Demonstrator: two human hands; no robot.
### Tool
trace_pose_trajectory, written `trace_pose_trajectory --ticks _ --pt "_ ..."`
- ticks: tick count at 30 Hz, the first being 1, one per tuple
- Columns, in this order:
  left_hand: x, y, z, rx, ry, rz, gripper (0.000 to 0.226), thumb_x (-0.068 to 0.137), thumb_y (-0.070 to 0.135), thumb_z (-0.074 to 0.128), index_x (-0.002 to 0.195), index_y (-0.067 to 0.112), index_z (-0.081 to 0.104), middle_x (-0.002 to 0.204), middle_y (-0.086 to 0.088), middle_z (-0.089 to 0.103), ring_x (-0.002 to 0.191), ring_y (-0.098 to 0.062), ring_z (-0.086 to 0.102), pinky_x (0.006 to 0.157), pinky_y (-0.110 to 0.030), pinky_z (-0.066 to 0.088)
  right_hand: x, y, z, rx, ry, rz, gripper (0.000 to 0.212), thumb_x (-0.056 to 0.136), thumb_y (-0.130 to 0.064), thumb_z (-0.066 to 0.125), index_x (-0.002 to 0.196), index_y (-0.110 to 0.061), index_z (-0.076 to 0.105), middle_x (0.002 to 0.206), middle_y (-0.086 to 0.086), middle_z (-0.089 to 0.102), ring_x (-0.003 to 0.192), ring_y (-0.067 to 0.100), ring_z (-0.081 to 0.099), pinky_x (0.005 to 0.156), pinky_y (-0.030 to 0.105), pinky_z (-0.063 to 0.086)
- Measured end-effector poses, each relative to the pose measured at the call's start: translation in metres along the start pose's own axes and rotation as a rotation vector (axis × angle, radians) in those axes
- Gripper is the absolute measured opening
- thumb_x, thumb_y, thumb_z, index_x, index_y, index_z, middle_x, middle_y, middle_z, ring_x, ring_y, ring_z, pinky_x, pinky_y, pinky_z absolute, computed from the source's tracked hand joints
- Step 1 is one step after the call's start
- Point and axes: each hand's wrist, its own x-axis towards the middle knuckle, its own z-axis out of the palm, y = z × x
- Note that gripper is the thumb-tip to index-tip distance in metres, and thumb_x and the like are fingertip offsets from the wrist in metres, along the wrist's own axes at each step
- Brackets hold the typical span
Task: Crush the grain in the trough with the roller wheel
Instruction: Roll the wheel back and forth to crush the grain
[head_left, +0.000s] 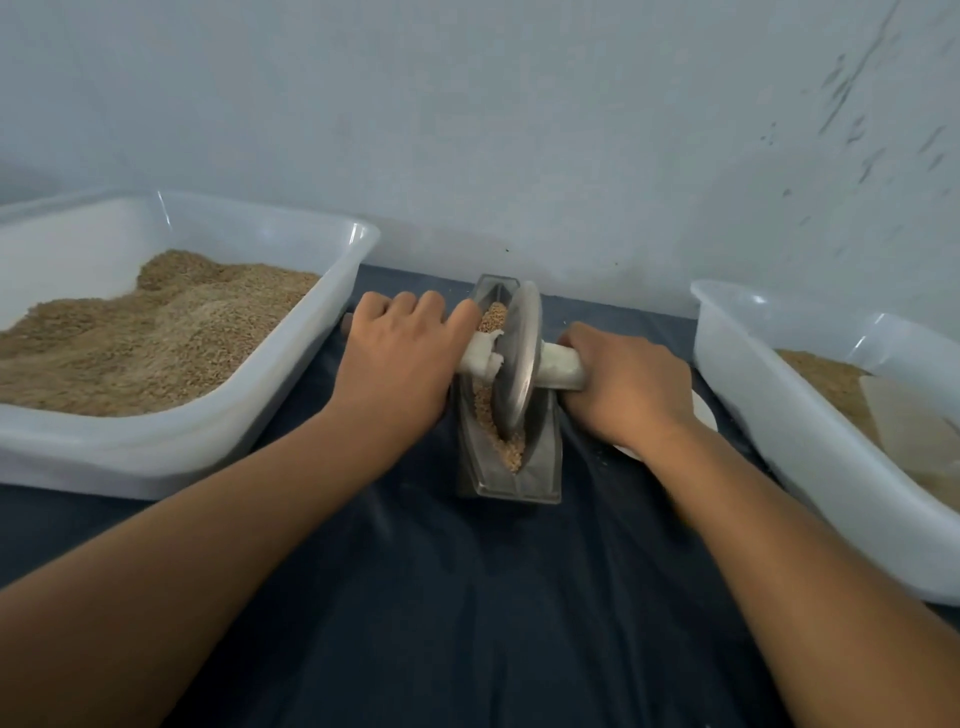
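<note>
A narrow grey metal trough (540, 467) stands on the dark cloth in the middle, running away from me. Tan grain (491, 317) lies along its channel, with crushed bits (511, 454) at the near end. The grey roller wheel (517, 358) stands upright in the channel, near the trough's middle. A pale wrapped axle (558, 364) passes through the wheel. My left hand (400, 358) grips the axle's left end. My right hand (631, 387) grips its right end. Both hands hide the handle tips.
A large white tub (156, 457) heaped with grain sits at the left. Another white tub (810, 431) at the right holds some grain and a pale scoop (904, 415). A white dish edge (706, 415) shows under my right wrist. The wall stands close behind.
</note>
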Motion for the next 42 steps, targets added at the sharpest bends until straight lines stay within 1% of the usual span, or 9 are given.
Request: trace_pose_trajectory --ticks 5,9,13,16,21,23,28,32,42 --pt "0.017 -0.004 0.013 -0.009 -0.033 -0.014 0.039 0.080 0.021 0.071 0.108 0.027 0.045 0.085 0.004 0.055 0.073 -0.021 0.054 0.073 -0.037 0.038 0.023 0.003 0.009 0.072 -0.040 0.003 0.048 0.081 -0.044 0.059 0.125 -0.050 0.040 0.092 -0.008 0.068 0.084 0.027 0.064 0.058 0.034 0.036" --pt "0.034 -0.008 0.030 -0.034 -0.044 -0.029 0.034 0.083 0.021 0.069 0.108 0.026 0.046 0.083 0.004 0.060 0.070 -0.022 0.059 0.072 -0.038 0.042 0.045 0.007 0.015 0.096 -0.071 -0.024 0.070 0.077 -0.045 0.066 0.136 -0.054 0.029 0.103 -0.007 0.071 0.091 0.027 0.067 0.060 0.035 0.040" --pt "0.049 -0.009 0.042 -0.020 0.028 -0.030 0.021 0.090 0.024 0.061 0.107 0.023 0.049 0.081 0.001 0.064 0.066 -0.025 0.060 0.066 -0.035 0.033 0.068 0.016 0.017 0.128 -0.159 -0.040 0.078 0.077 -0.044 0.069 0.141 -0.056 0.026 0.116 -0.007 0.069 0.096 0.024 0.065 0.057 0.030 0.037" --pt "0.056 -0.010 0.049 0.000 0.047 -0.026 0.018 0.092 0.023 0.059 0.107 0.022 0.051 0.080 0.000 0.064 0.062 -0.025 0.056 0.065 -0.035 0.032 0.082 0.021 0.019 0.154 -0.233 -0.065 0.079 0.078 -0.044 0.070 0.142 -0.057 0.027 0.121 -0.007 0.067 0.093 0.020 0.061 0.059 0.029 0.040" --pt "0.062 -0.009 0.052 0.019 0.066 -0.025 0.014 0.094 0.017 0.053 0.107 0.021 0.050 0.079 -0.001 0.062 0.062 -0.024 0.051 0.067 -0.038 0.036 0.091 0.024 0.017 0.192 -0.280 -0.074 0.075 0.076 -0.038 0.071 0.140 -0.055 0.036 0.126 -0.007 0.064 0.108 0.024 0.061 0.084 0.043 0.053" --pt "0.062 -0.009 0.050 0.012 0.059 -0.025 0.014 0.094 0.016 0.053 0.107 0.020 0.050 0.080 -0.001 0.062 0.066 -0.026 0.056 0.069 -0.039 0.038 0.089 0.024 0.018 0.192 -0.269 -0.070 0.073 0.076 -0.038 0.070 0.139 -0.055 0.038 0.125 -0.008 0.065 0.107 0.024 0.061 0.081 0.041 0.052" --pt "0.052 -0.007 0.046 -0.024 0.046 -0.027 0.015 0.095 0.020 0.055 0.109 0.020 0.049 0.085 -0.001 0.061 0.073 -0.026 0.058 0.073 -0.039 0.040 0.080 0.020 0.016 0.148 -0.220 -0.055 0.067 0.077 -0.041 0.066 0.136 -0.057 0.039 0.117 -0.009 0.066 0.090 0.018 0.055 0.058 0.028 0.036" --pt "0.041 -0.006 0.038 -0.052 0.060 -0.028 0.016 0.094 0.020 0.054 0.109 0.021 0.048 0.088 0.000 0.061 0.078 -0.026 0.059 0.077 -0.041 0.041 0.065 0.014 0.014 0.131 -0.157 -0.038 0.061 0.078 -0.045 0.063 0.132 -0.059 0.041 0.112 -0.011 0.068 0.100 0.023 0.063 0.065 0.033 0.039" --pt "0.014 0.000 0.014 -0.022 0.066 -0.012 0.022 0.090 0.019 0.058 0.109 0.022 0.049 0.096 -0.004 0.057 0.085 -0.029 0.056 0.079 -0.043 0.039 0.018 0.004 0.007 0.132 -0.006 -0.022 0.054 0.079 -0.047 0.058 0.130 -0.053 0.043 0.102 -0.011 0.070 0.094 0.025 0.067 0.063 0.036 0.038"
